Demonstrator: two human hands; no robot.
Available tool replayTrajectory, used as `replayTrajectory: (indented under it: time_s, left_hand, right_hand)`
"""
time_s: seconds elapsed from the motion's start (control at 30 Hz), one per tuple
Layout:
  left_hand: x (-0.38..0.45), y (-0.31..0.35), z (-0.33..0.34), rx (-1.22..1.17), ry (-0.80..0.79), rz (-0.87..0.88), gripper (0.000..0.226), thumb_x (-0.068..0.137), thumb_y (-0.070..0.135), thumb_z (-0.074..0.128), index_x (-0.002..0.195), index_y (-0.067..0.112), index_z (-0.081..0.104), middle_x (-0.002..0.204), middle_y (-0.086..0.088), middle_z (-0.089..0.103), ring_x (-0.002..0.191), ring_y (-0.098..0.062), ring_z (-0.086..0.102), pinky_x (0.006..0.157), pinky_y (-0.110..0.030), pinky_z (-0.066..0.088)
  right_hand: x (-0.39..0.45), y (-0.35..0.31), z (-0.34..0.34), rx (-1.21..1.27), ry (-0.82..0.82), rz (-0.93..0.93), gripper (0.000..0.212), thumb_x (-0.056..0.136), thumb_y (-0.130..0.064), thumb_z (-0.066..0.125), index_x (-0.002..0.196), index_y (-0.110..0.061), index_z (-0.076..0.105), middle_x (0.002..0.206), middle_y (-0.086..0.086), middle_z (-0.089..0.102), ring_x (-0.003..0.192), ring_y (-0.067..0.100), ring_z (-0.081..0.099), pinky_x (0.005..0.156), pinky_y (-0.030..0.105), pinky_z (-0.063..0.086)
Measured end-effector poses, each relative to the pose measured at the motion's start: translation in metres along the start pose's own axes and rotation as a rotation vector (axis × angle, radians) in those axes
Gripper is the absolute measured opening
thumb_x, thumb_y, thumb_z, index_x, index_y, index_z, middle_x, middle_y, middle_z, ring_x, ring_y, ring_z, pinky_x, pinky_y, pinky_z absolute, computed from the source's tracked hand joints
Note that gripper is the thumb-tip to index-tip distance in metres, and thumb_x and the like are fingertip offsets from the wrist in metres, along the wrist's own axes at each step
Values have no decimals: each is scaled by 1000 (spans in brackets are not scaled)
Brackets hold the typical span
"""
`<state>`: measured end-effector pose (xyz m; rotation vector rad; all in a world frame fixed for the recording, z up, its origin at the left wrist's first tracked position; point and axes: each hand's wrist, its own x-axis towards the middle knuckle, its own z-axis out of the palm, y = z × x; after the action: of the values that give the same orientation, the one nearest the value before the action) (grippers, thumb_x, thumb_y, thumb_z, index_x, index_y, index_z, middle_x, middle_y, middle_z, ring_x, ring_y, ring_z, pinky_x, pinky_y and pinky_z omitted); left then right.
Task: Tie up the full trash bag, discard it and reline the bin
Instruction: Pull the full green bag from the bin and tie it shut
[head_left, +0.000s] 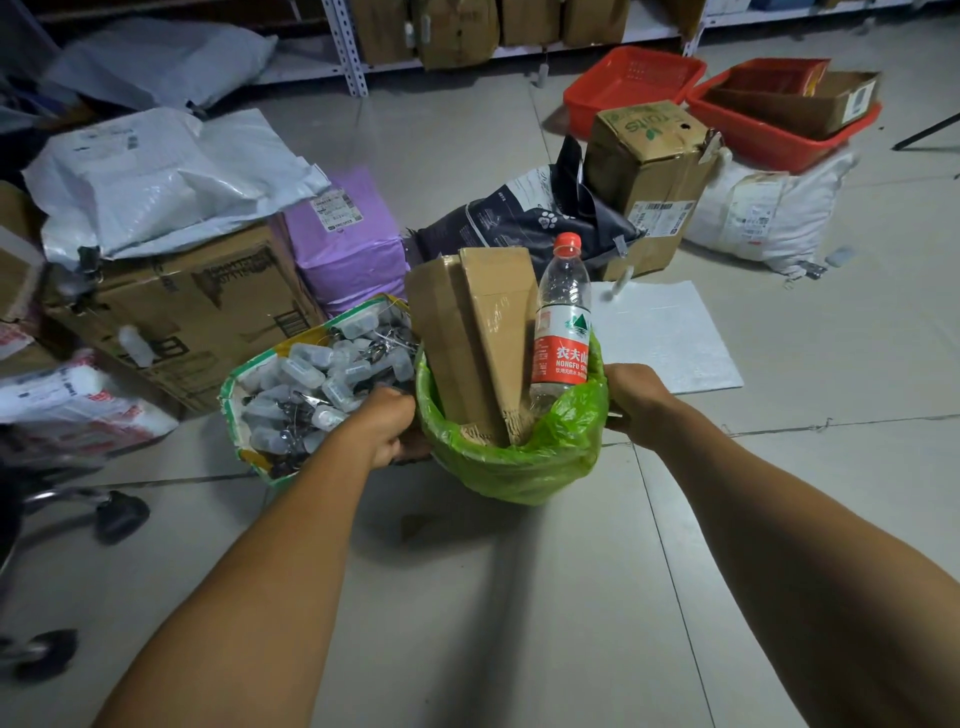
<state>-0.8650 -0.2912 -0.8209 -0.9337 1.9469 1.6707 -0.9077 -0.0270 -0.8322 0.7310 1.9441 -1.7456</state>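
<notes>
- Two hands held the small bin at its sides: the left hand (382, 423) curled against the rim on its side, the right hand (636, 397) gripping the opposite edge.
- The green trash bag (519, 460) lined the bin, its top folded over the rim and open, not yet gathered or knotted.
- Folded cardboard (475, 332) and a plastic water bottle (563, 317) stood upright in it, poking well above the rim, so the bag looked full.
- The bin seemed to be lifted just off the tiled floor (498, 597), though the bag hid its base.
- By my reckoning, nothing was finished: tying, discarding and relining all remained.
- No fresh liner showed anywhere.
</notes>
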Motion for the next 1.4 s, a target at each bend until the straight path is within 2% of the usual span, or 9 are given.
replayTrajectory:
  time_s: [0.23, 0.43, 0.57, 0.7, 0.77, 0.87, 1.03, 1.23, 1.4]
  left_hand:
    - [-5, 4, -7, 9, 87, 22, 25, 94, 0, 44, 77, 10, 59, 72, -11, 63, 60, -20, 59, 55, -30, 57]
    - [-15, 16, -27, -53, 69, 17, 18, 100, 24, 45, 98, 14, 61, 93, -8, 66, 90, -30, 61, 91, -56, 41]
    - [-19, 21, -31, -135, 46, 48, 18, 104, 22, 42, 109, 13, 57, 89, -11, 70, 78, -26, 68, 70, -44, 55]
    - [-25, 29, -29, -90, 28, 96, 16, 99, 19, 54, 105, 7, 63, 80, -12, 72, 58, -19, 70, 53, -34, 60]
    - [-30, 34, -29, -69, -31, 98, 18, 95, 19, 61, 104, 4, 67, 85, -14, 74, 62, -21, 72, 60, -35, 62]
    - [-37, 40, -30, -40, -104, 89, 19, 91, 17, 66, 103, 2, 67, 85, -15, 76, 65, -21, 73, 62, -32, 62]
    - [-40, 49, -23, -126, -11, 250, 8, 90, -3, 61, 85, 2, 66, 57, -6, 70, 46, -10, 66, 43, -18, 52]
    - [-44, 48, -20, 38, -208, 196, 10, 82, -5, 70, 90, 0, 69, 78, -11, 71, 62, -11, 68, 58, -19, 58]
    - [-39, 73, -12, -264, 57, 395, 26, 80, -10, 68, 103, 2, 67, 74, -8, 68, 50, -6, 66, 49, -18, 54]
  right_hand:
    - [0, 1, -3, 5, 29, -41, 15, 88, -3, 53, 76, -4, 61, 77, 12, 63, 71, 20, 61, 65, 30, 55]
    - [-11, -13, -6, 29, 99, -67, 19, 80, -11, 45, 90, -9, 60, 102, 12, 65, 102, 30, 62, 89, 45, 50]
    - [-22, -19, -7, 44, 20, -87, 27, 85, -21, 40, 105, -13, 57, 108, 10, 63, 104, 29, 60, 97, 53, 44]
    - [-25, -21, -9, 52, 25, -159, 16, 92, -14, 47, 105, -7, 55, 99, 14, 63, 88, 28, 64, 74, 38, 53]
    - [-25, -18, -11, 48, 58, -181, 14, 90, -9, 53, 101, -2, 58, 91, 14, 64, 80, 27, 64, 63, 32, 52]
    - [-27, -15, -16, 21, 124, -205, 10, 85, -7, 59, 93, -1, 62, 89, 16, 64, 78, 28, 63, 60, 30, 52]
    - [-33, -22, -19, 47, 138, -249, 5, 82, -4, 61, 82, -3, 66, 82, 17, 59, 72, 29, 53, 65, 36, 47]
    - [-44, -29, -26, -10, 67, -177, 13, 85, -5, 58, 89, 6, 64, 70, 12, 44, 53, 20, 37, 46, 25, 31]
    - [-45, -44, -25, 176, 161, -273, 22, 85, 2, 54, 84, -14, 68, 76, 7, 61, 58, 18, 50, 54, 24, 42]
